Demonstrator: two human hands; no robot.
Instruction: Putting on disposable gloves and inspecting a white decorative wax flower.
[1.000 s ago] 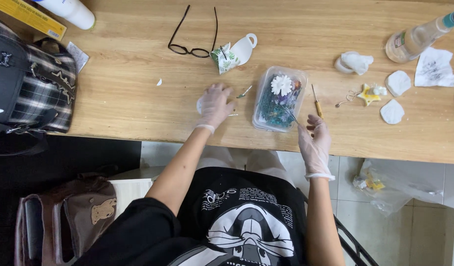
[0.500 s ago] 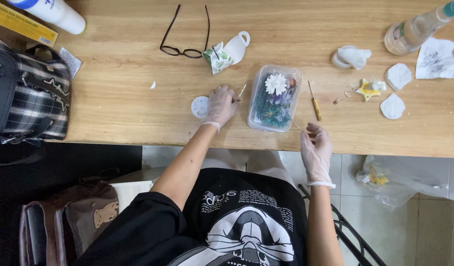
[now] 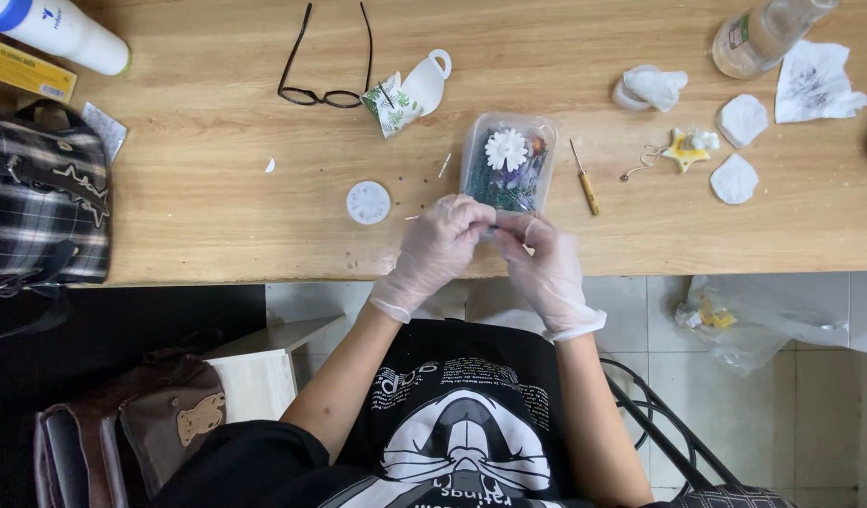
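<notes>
Overhead: wooden table [image 3: 217, 216] with a pale grain; below its edge, grey floor tiles and a black chair frame
Left hand [image 3: 438, 246]: gloved; fingertips pinched together with the other hand's over the table's near edge
Right hand [image 3: 544, 268]: gloved; pinching the same tiny dark item [image 3: 495, 227]; too small to tell what it is or which way it points
Box [image 3: 507, 165]: clear plastic, just beyond the hands; long axis runs away from the person; white flower and dark bits inside
Disc [image 3: 369, 202]: white, round, left of the hands
Tool [image 3: 585, 178]: thin, yellow handle, right of the box, pointing away
Packages: white tube [image 3: 57, 33] with blue cap at far left; yellow carton [image 3: 24, 68] below it; clear bottle [image 3: 758, 33] far right
Bag [image 3: 39, 198]: plaid, left edge
</notes>
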